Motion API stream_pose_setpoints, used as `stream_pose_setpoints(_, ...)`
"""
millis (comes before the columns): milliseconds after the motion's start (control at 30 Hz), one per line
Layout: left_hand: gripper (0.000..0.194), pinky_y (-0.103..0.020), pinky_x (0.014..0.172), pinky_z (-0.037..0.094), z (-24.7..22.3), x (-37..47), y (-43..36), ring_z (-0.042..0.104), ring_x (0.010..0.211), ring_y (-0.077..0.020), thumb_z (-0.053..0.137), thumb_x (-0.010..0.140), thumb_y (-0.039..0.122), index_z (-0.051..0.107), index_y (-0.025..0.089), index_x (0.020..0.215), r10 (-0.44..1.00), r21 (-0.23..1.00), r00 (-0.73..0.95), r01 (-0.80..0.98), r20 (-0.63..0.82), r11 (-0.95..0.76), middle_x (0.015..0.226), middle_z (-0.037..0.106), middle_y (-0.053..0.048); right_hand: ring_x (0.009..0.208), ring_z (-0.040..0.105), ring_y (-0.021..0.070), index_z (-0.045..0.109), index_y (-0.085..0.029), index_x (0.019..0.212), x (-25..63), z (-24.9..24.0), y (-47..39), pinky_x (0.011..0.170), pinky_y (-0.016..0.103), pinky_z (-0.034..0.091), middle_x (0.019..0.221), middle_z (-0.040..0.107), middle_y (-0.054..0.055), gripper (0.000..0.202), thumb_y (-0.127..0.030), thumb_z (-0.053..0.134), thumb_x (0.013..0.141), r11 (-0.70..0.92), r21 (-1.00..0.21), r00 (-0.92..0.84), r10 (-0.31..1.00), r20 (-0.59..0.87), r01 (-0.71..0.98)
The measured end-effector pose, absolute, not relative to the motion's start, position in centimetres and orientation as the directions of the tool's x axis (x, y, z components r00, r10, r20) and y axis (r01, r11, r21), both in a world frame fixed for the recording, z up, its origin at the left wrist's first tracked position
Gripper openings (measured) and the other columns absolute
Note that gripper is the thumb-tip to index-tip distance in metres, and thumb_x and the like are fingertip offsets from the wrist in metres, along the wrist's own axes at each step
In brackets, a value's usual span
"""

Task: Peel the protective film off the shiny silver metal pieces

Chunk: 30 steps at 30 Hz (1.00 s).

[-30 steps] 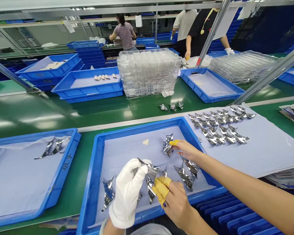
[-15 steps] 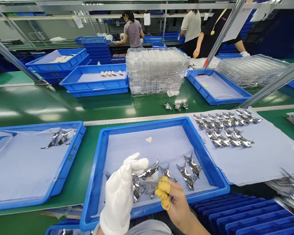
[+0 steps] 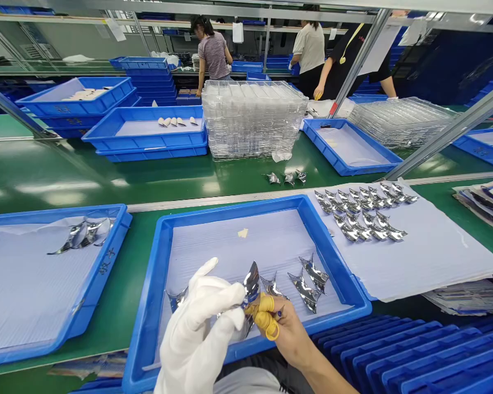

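Observation:
Over the front of a blue tray, a curved chrome-plated piece with pointed corners is between both hands. My left hand, in a white glove, has thumb and index finger closed at its left edge. Yellow finger cots cover the fingertips of my right hand, which pinch the piece from the lower right. Beneath and beside them, several like chrome pieces lie on the tray's paper lining, some partly hidden by my left hand. A small cream-coloured scrap is farther back on the lining.
Rows of chrome pieces lie on white paper at right. Another blue tray stands left. Behind are a stack of clear plastic trays and slanting metal posts. Several people work across the bench. Stacked blue trays sit lower right.
The chrome piece has turned, from its broad face showing to a narrower, more upright view. My left thumb and fingers have closed in on it. The whole view has shifted slightly.

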State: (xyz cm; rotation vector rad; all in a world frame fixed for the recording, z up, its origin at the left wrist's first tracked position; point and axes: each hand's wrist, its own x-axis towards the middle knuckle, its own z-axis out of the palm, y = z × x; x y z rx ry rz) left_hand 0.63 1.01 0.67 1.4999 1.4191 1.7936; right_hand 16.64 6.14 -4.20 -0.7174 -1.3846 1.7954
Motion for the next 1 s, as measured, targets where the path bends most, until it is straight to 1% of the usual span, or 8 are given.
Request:
stream_pose_setpoints(167,0.025,-0.049,0.117,0.041,0.8,-0.8,2.1,0.07,0.091,-0.0227,0.06,0.098,0.038,0.081,0.027,0.105,0.879,0.986,-0.45,0.123,0.159,-0.115,0.08,0.075,-0.002,0.052,0.028,0.0091,0.053,-0.02,0.065,17.4,-4.8,5.9,0.048,0.026,0.023,0.062,0.039,-0.005,0.055,-0.067,0.073,0.085,-0.362,-0.899,-0.668,0.735,-0.113,-0.247)
stream_pose_setpoints(267,0.036,-0.043,0.101,0.054,1.9,-2.1,3.7,0.072,0.093,-0.0267,0.066,0.091,0.05,0.081,0.022,0.109,0.967,0.991,-0.245,0.097,-0.067,0.093,0.092,0.079,-0.009,0.052,0.029,0.0082,0.056,-0.019,0.067,18.0,-5.1,5.9,0.048,0.025,0.023,0.063,0.041,-0.005,0.053,-0.065,0.075,0.084,-0.409,-0.883,-0.71,0.692,-0.134,-0.232)
stream_pose_setpoints(400,0.025,-0.035,0.072,0.059,3.5,-2.5,5.3,0.074,0.082,-0.0272,0.085,0.071,0.039,0.081,0.022,0.089,0.967,0.965,0.024,0.077,-0.253,0.251,0.094,0.08,-0.01,0.056,0.034,0.01,0.055,-0.019,0.065,18.6,-5.1,6.3,0.053,0.026,0.028,0.063,0.043,-0.004,0.049,-0.057,0.07,0.092,-0.31,-0.929,-0.729,0.681,-0.068,-0.203)
stream_pose_setpoints(467,0.02,-0.033,0.064,0.058,3.7,-2.0,5.6,0.072,0.071,-0.0249,0.079,0.078,0.041,0.08,0.022,0.08,0.97,0.969,0.037,0.065,-0.239,0.237,0.082,0.079,-0.009,0.058,0.035,0.0111,0.054,-0.019,0.065,18.9,-4.9,6.6,0.055,0.027,0.029,0.063,0.043,-0.004,0.048,-0.055,0.068,0.094,-0.258,-0.95,-0.727,0.684,-0.05,-0.177)
stream_pose_setpoints(600,0.044,-0.036,0.071,0.06,3.1,-0.4,5.9,0.071,0.067,-0.0238,0.056,0.095,0.054,0.081,0.023,0.076,0.992,0.991,0.005,0.047,-0.127,0.127,0.075,0.077,-0.009,0.059,0.039,0.0129,0.057,-0.019,0.064,19.4,-4.7,6.6,0.057,0.029,0.034,0.063,0.048,-0.002,0.051,-0.061,0.067,0.092,-0.238,-0.957,-0.711,0.702,-0.05,-0.167)
stream_pose_setpoints(767,0.048,-0.042,0.09,0.06,1.3,1.5,4.6,0.072,0.073,-0.0245,0.049,0.099,0.056,0.083,0.024,0.094,0.935,0.997,-0.345,-0.009,-0.077,0.078,0.076,0.077,-0.007,0.059,0.044,0.0143,0.061,-0.02,0.062,20.0,-4.3,6.6,0.057,0.029,0.037,0.061,0.052,-0.001,0.045,-0.051,0.071,0.093,-0.026,-0.981,-0.52,0.85,0.078,-0.19)
stream_pose_setpoints(900,0.031,-0.04,0.105,0.055,-0.2,2.5,2.9,0.073,0.103,-0.0254,0.07,0.09,0.051,0.081,0.029,0.108,0.862,0.993,-0.495,0.02,0.109,-0.114,0.103,0.081,-0.005,0.056,0.048,0.014,0.069,-0.021,0.07,20.4,-3.6,6.9,0.053,0.027,0.039,0.062,0.058,-0.001,0.031,-0.032,0.066,0.1,0.227,-0.967,-0.391,0.885,0.254,-0.114)
stream_pose_setpoints(1000,0.032,-0.039,0.111,0.05,-0.5,3.1,2.9,0.069,0.116,-0.0236,0.088,0.076,0.029,0.079,0.033,0.106,0.833,0.976,-0.508,0.115,0.218,-0.185,0.104,0.08,0.001,0.055,0.055,0.0142,0.075,-0.023,0.091,20.6,-3.2,7.2,0.052,0.025,0.044,0.067,0.067,0.0,0.017,-0.022,0.062,0.102,0.467,-0.884,-0.357,0.827,0.435,0.005)
